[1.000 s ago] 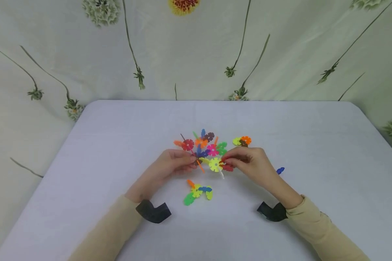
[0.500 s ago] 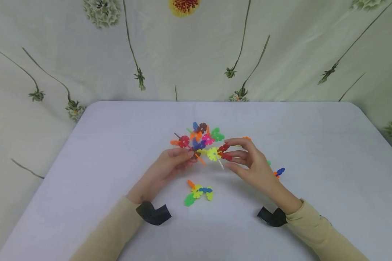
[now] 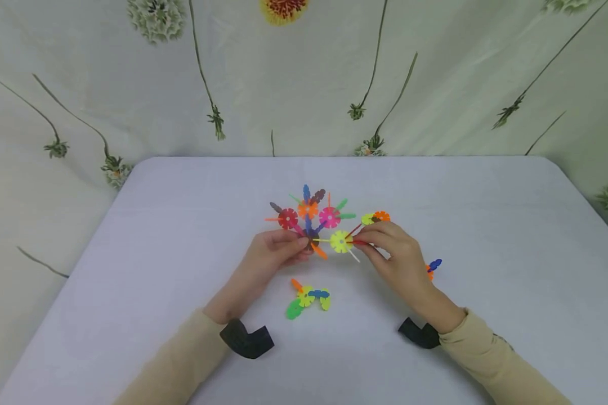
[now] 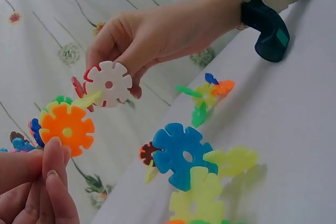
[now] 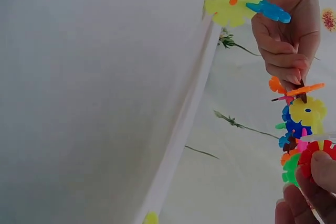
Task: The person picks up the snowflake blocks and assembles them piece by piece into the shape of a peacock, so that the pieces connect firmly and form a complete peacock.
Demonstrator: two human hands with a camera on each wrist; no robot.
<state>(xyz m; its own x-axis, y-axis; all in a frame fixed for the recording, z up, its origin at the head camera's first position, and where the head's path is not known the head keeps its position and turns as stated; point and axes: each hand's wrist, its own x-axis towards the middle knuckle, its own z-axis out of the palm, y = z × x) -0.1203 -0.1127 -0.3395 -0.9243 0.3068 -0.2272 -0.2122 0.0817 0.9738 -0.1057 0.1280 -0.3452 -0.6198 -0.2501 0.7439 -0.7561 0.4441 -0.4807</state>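
Both hands hold a cluster of interlocking flower-shaped plastic discs above the table. In the head view my left hand (image 3: 273, 253) pinches its dark brown disc (image 3: 312, 240) between thumb and fingers. My right hand (image 3: 397, 256) pinches a red disc (image 5: 315, 158) slotted into the yellow disc (image 3: 342, 242), beside a second red one. A white disc (image 4: 108, 84) also sticks out of the yellow one. Beyond the left fingers, crimson (image 3: 287, 218), orange (image 3: 308, 208) and pink (image 3: 330, 217) discs face up, with further discs standing edgewise in their slots.
A small joined group of yellow, green, blue and orange discs (image 3: 305, 296) lies on the white table (image 3: 132, 247) in front of the hands. Another group, yellow and orange (image 3: 381, 216), lies behind the right hand. A blue and orange piece (image 3: 434, 265) shows right of that wrist.
The cluster has turned so its main discs face up more. The right hand loosened its fingers around the red discs half a second ago and now pinches one again. The left hand keeps its hold.
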